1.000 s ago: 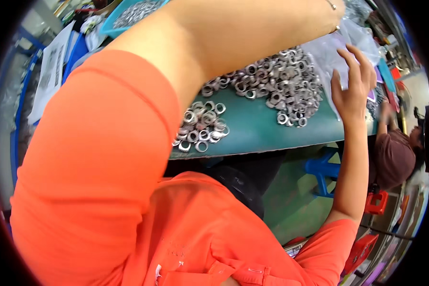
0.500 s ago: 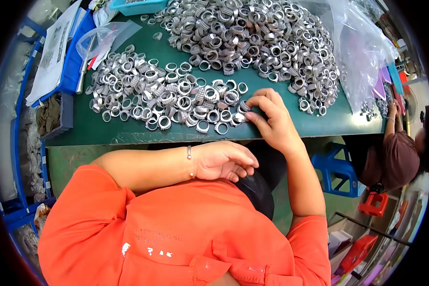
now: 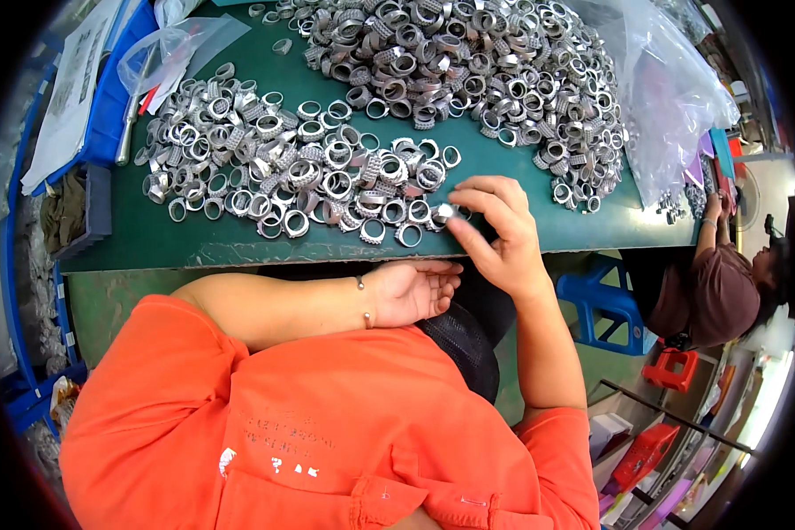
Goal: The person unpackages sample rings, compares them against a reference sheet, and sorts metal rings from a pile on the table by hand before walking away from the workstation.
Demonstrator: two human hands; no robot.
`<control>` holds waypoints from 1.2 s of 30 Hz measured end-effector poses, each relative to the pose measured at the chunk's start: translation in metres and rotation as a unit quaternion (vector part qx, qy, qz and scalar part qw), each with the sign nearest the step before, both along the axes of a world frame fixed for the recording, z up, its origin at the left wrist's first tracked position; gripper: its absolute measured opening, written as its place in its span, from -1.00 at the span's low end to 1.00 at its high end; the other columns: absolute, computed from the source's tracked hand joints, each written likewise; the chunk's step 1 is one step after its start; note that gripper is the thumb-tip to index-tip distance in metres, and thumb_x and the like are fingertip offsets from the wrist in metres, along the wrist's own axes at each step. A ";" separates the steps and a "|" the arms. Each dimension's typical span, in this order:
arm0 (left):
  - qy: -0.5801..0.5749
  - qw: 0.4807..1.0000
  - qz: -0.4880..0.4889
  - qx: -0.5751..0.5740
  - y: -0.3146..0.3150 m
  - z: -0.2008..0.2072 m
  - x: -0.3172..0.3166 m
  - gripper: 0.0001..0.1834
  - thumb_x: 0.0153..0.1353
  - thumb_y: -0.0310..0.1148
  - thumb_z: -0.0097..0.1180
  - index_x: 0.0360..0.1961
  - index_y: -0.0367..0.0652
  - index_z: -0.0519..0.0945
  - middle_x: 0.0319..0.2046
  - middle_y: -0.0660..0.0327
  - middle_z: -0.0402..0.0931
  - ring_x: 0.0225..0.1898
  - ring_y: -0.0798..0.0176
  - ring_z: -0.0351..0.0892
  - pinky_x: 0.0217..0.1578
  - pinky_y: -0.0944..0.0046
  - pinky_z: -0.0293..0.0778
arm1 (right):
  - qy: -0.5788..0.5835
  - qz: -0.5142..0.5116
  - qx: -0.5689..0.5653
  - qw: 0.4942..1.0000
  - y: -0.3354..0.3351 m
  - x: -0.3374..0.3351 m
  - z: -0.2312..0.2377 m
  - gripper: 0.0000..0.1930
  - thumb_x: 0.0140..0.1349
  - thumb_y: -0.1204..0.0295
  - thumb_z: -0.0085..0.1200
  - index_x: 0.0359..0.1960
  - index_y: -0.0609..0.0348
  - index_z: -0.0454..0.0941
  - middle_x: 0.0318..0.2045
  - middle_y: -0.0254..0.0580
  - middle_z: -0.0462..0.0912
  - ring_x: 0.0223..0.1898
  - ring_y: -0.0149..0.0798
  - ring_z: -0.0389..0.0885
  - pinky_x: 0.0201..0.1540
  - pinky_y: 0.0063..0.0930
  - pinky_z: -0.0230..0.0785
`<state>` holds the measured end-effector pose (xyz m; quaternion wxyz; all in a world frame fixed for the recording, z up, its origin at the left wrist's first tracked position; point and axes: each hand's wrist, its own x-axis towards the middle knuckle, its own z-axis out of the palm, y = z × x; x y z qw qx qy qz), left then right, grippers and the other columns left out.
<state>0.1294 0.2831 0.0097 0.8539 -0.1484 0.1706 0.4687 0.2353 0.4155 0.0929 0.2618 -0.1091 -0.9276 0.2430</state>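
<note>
Along the near part of the green table [image 3: 265, 254] lies a loose spread of silver metal rings [image 3: 305, 172], many with textured bands. At the right end of this spread, the thumb and forefinger of my right hand [image 3: 501, 231] close on a ring [image 3: 444, 212], which looks bright and smeared by motion. My left hand [image 3: 412, 291] rests palm up just below the table edge, over my lap. Its fingers are loosely bent and apart, holding nothing visible. A much bigger heap of similar rings [image 3: 495, 66] stands farther back.
A clear plastic bag [image 3: 667, 106] lies right of the heap. At left are a blue tray [image 3: 119, 115] with papers, a grey bin [image 3: 100, 208] and a small clear bag [image 3: 163, 57]. Another person [image 3: 720, 291] works at far right, near a blue stool [image 3: 601, 296].
My left hand has drawn up towards the table edge and its fingers have turned more upward. The ring at my right fingertips has shifted slightly left and down. The whole view has shifted a little.
</note>
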 end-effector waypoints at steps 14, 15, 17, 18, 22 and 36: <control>-0.179 0.979 0.092 0.036 0.003 0.016 0.002 -0.64 0.33 -0.20 -0.14 0.01 -0.20 0.42 0.02 0.10 0.44 0.09 0.14 0.41 0.22 0.07 0.26 | -0.013 -0.037 0.032 0.999 -0.027 0.002 -0.002 -0.77 -0.10 0.48 0.23 -0.34 0.12 0.54 -0.27 -0.20 0.52 -0.24 -0.14 0.47 -0.14 -0.29 0.24; -0.232 0.965 0.101 0.067 0.001 0.013 0.000 -0.65 0.31 -0.24 -0.14 0.01 -0.21 0.41 0.01 0.08 0.44 0.09 0.13 0.40 0.23 0.06 0.26 | 0.005 -0.013 0.011 1.000 -0.033 0.004 -0.005 -0.76 -0.12 0.49 0.25 -0.35 0.14 0.53 -0.27 -0.18 0.52 -0.24 -0.12 0.47 -0.15 -0.28 0.25; -0.305 0.941 0.099 0.109 0.000 0.001 0.003 -0.68 0.31 -0.24 -0.14 -0.03 -0.21 0.40 0.00 0.08 0.43 0.05 0.15 0.43 0.17 0.08 0.32 | 0.030 0.036 -0.010 0.999 -0.045 0.012 -0.004 -0.73 -0.18 0.50 0.28 -0.37 0.18 0.52 -0.27 -0.12 0.53 -0.24 -0.08 0.49 -0.16 -0.25 0.28; -0.333 0.925 0.090 0.158 0.000 -0.004 0.004 -0.68 0.32 -0.24 -0.16 -0.03 -0.21 0.39 0.02 0.09 0.42 0.08 0.17 0.42 0.18 0.09 0.31 | 0.032 0.065 -0.046 0.996 -0.052 0.014 -0.001 -0.73 -0.20 0.53 0.27 -0.37 0.21 0.53 -0.27 -0.11 0.54 -0.25 -0.08 0.50 -0.15 -0.27 0.30; -0.265 0.957 0.098 0.064 -0.001 -0.008 0.003 -0.71 0.36 -0.27 -0.24 -0.06 -0.18 0.44 -0.03 0.10 0.48 0.05 0.18 0.44 0.14 0.08 0.34 | 0.101 -0.001 0.014 0.995 -0.043 -0.005 0.003 -0.72 -0.17 0.65 0.19 -0.32 0.26 0.55 -0.28 -0.10 0.55 -0.26 -0.06 0.52 -0.17 -0.28 0.34; -0.148 0.987 0.055 0.022 -0.001 0.002 -0.003 -0.58 0.35 -0.21 -0.13 0.08 -0.30 0.41 0.03 0.00 0.46 0.08 0.01 0.45 0.10 0.06 0.42 | 0.070 -0.157 -0.175 0.970 -0.004 -0.010 -0.004 -0.80 0.00 0.66 0.17 -0.30 0.29 0.52 -0.21 -0.02 0.58 -0.25 -0.11 0.56 -0.15 -0.41 0.41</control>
